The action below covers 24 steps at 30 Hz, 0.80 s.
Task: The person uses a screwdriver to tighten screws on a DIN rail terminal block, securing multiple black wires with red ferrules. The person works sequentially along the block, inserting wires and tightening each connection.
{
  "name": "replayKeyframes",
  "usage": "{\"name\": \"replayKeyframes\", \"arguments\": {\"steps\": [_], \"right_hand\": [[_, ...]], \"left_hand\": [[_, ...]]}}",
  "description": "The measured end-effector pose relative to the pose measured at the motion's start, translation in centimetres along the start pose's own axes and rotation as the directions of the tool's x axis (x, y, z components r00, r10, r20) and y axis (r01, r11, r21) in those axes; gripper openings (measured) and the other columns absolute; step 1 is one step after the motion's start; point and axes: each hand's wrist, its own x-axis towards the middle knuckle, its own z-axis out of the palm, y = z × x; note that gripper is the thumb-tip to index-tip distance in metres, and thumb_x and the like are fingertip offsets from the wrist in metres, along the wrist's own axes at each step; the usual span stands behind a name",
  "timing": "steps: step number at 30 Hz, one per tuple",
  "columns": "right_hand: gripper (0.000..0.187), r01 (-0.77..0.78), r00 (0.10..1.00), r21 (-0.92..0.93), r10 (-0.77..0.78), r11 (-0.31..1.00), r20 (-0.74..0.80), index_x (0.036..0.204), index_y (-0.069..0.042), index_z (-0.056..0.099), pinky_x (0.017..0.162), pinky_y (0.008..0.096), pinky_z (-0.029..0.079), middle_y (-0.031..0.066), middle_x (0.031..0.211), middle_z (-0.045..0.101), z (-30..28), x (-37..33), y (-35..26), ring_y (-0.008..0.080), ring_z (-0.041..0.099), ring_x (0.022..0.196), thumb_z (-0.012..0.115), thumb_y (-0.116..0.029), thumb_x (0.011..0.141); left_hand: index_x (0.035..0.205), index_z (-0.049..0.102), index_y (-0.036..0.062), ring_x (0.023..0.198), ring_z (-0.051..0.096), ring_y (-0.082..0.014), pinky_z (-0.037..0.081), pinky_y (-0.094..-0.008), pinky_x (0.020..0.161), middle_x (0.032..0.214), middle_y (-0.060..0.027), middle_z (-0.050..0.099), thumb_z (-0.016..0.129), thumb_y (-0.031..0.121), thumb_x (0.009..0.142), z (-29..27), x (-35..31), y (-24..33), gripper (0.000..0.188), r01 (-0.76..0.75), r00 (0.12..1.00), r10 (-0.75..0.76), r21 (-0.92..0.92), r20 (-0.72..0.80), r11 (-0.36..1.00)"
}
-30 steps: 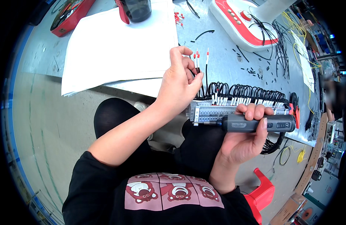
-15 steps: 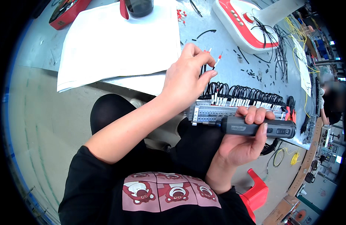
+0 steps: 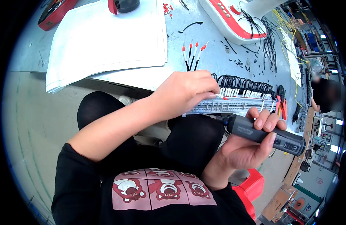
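My left hand [image 3: 184,89] is closed in a pinch on a wire with a red ferrule [image 3: 225,98], whose tip points right over the terminal block strip [image 3: 218,107]. Behind that hand, several black wires with white sleeves and red ferrules [image 3: 195,48] stand up. Along the strip's far side runs a row of looped black wires [image 3: 240,81] with white markers. My right hand [image 3: 242,150] is wrapped round a dark grey electric screwdriver [image 3: 248,128]. Its bit points left, close to the strip's near edge; whether it touches is unclear.
White sheets [image 3: 109,41] cover the table's left part. Red-handled pliers [image 3: 281,103] lie at the strip's right end. Beyond are a white and red machine base [image 3: 233,22], scattered black bits and loose wires. A red stool [image 3: 251,187] stands at lower right; another person is at far right.
My left hand has come down from the upright wires to the strip, a red-tipped wire pinched in it. The screwdriver has tilted, its rear end lower. The whole view has shifted slightly.
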Motion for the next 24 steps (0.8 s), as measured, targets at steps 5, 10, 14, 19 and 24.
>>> {"name": "replayKeyframes", "arguments": {"steps": [5,10,14,19,24], "right_hand": [[0.033,0.033,0.999,-0.037,-0.032,0.999,0.025,0.124,-0.010,0.048,0.089,0.0397,0.047,0.0031,0.093,0.049,-0.2,0.2,-0.4,0.0153,0.051,0.082,0.055,-0.013,0.092],[0.034,0.051,0.998,-0.072,-0.047,0.996,0.047,0.124,-0.011,0.049,0.087,0.0381,0.045,0.0027,0.092,0.048,0.2,0.2,-0.5,0.0146,0.050,0.082,0.057,-0.013,0.092],[0.035,0.061,0.996,-0.105,-0.054,0.993,0.071,0.124,-0.011,0.049,0.085,0.0371,0.045,0.0023,0.091,0.048,0.6,0.3,-0.3,0.0144,0.050,0.081,0.060,-0.014,0.091],[0.040,0.118,0.987,-0.208,-0.091,0.971,0.133,0.127,-0.011,0.046,0.084,0.0371,0.045,0.0022,0.091,0.048,1.2,0.6,0.4,0.0144,0.051,0.081,0.062,-0.015,0.091],[0.041,0.177,0.977,-0.290,-0.132,0.940,0.167,0.124,-0.010,0.042,0.082,0.0372,0.044,0.0020,0.091,0.048,1.8,0.5,0.7,0.0145,0.052,0.079,0.065,-0.018,0.090]], "left_hand": [[0.094,0.064,0.0010,0.076,0.064,-0.0234,0.051,-0.0319,0.067,0.083,-0.0091,0.063,0.068,0.005,0.084,-1.5,0.9,-0.2,0.011,0.186,0.973,-0.135,-0.291,0.187,0.938],[0.097,0.061,0.0034,0.083,0.062,-0.0288,0.049,-0.0381,0.071,0.090,-0.0093,0.058,0.064,0.005,0.087,-3.2,1.6,-1.0,0.010,-0.012,0.954,0.041,-0.098,0.297,0.995],[0.096,0.060,0.0041,0.084,0.061,-0.0306,0.048,-0.0398,0.071,0.092,-0.0095,0.055,0.063,0.004,0.087,-4.1,2.2,-2.1,0.009,-0.060,0.933,0.078,-0.061,0.350,0.996],[0.094,0.060,0.0033,0.082,0.061,-0.0304,0.048,-0.0397,0.071,0.091,-0.0095,0.054,0.061,0.001,0.086,-5.2,3.2,-3.0,0.009,-0.053,0.896,0.059,-0.026,0.441,0.998],[0.093,0.059,0.0025,0.083,0.060,-0.0295,0.048,-0.0396,0.070,0.091,-0.0092,0.053,0.060,-0.001,0.083,-5.5,3.7,-3.2,0.010,-0.096,0.875,0.085,-0.001,0.476,0.995]]}}
